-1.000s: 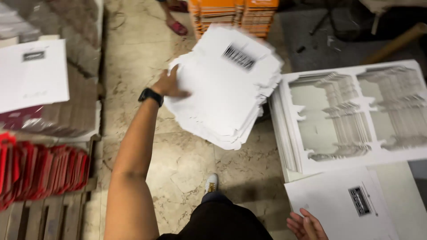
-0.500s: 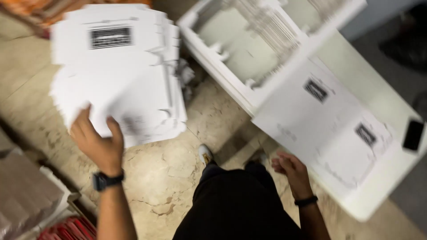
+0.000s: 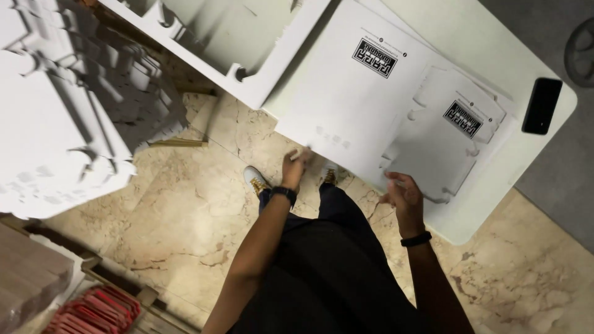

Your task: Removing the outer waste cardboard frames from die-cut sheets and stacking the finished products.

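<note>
Far left, a thick stack of white cardboard blanks fills the corner, off the table. The left hand reaches the near edge of the big flat sheet, fingers seemingly pinching it, though blur hides how firmly. The right hand hangs loosely open just under the smaller die-cut blank on the white table. A black phone lies far right.

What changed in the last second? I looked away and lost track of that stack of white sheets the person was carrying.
The left hand let go of the stack of die-cut sheets, which now lies at the left, and moved to the edge of the large sheet on the table. The right hand stayed at that table's near edge; the phone stayed put.
</note>
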